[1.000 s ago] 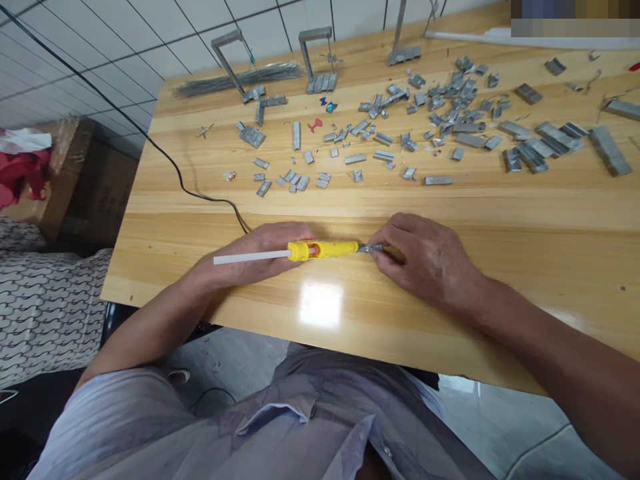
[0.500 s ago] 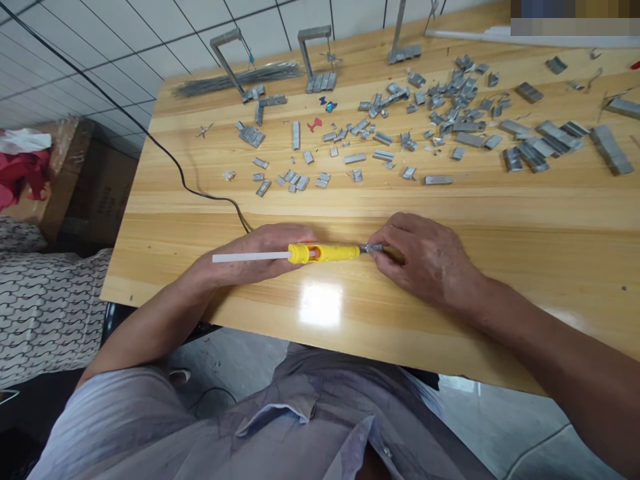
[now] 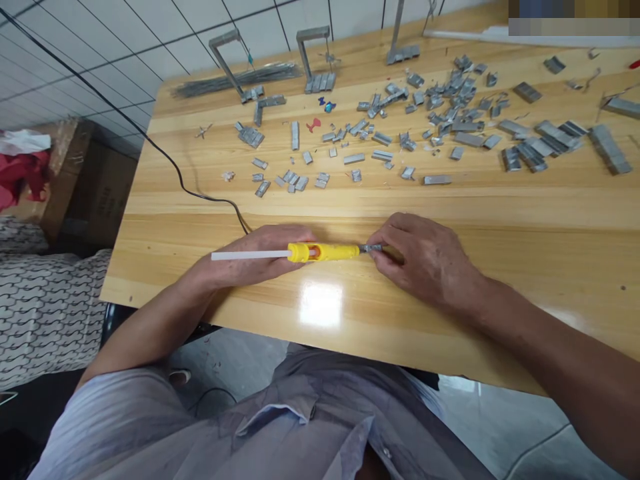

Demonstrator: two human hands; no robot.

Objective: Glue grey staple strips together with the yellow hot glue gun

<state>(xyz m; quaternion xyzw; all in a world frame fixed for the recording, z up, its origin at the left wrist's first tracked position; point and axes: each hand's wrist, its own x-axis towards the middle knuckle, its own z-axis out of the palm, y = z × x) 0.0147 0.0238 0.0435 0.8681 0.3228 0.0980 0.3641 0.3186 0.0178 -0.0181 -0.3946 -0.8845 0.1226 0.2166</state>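
My left hand is wrapped around a yellow hot glue gun, whose handle is hidden below. A white glue stick juts from the gun's back end over my wrist. The nozzle points right, toward my right hand. Between the thumb and fingertips of that hand is a small grey metal piece, pinched right at the nozzle tip. Whether nozzle and piece touch, I cannot tell. A black cord runs across the wooden table toward my left hand.
Many staple strips, whole and broken, lie scattered over the table's far half. Upright frames built of them, such as one frame, stand along the tiled wall. A bundle of thin wires lies at the back left.
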